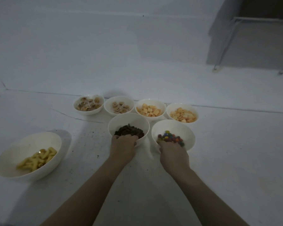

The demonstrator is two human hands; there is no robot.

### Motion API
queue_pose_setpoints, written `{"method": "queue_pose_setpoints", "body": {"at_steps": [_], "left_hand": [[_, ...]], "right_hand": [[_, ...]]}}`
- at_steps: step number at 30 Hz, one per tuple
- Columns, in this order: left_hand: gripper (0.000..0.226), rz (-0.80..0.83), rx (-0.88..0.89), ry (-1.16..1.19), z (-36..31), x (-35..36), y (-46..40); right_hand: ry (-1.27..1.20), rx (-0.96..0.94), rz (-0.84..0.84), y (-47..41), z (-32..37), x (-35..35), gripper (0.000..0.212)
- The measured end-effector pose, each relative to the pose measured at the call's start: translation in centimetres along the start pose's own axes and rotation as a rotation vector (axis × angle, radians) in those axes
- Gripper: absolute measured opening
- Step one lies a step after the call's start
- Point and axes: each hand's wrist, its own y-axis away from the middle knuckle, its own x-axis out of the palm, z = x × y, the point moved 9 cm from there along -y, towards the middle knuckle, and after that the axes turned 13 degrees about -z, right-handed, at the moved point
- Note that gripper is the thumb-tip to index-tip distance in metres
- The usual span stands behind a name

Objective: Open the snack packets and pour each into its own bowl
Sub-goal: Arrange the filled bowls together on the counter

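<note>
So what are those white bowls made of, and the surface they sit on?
The bowl of dark snacks and its neighbours look like glazed ceramic or opal glass: smooth, evenly white, thin-rimmed, slightly glossy. Plastic can't be ruled out. The white surface looks matte, like a painted or laminated board with a visible seam.

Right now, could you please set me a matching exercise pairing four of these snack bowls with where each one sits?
Things:
1. bowl of yellow sticks
2. bowl of dark brown snacks
3. bowl of coloured candies
4. bowl of orange squares

Places:
A. at the right hand
B. back row
C. far left, alone
D. at the left hand

Pairs: 1-C, 2-D, 3-A, 4-B
</note>
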Motion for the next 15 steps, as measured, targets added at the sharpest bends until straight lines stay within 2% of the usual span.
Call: {"method": "queue_pose_setpoints", "body": {"at_steps": [6,11,15], "left_hand": [[0.027,-0.017,0.024,0.027,-0.1,0.5,-1.1],[0.027,-0.047,0.015,0.046,0.1,0.5,-1.1],[0.029,-0.187,0.022,0.143,0.1,-1.2,-0.1]], "right_hand": [[0.016,-0.044,-0.108,-1.0,-0.4,0.4,0.033],[-0.019,-0.035,-0.109,-1.4,-0.2,0.6,0.031],[-0.077,-0.009,-0.204,-0.8,0.3,-0.9,0.036]]}}
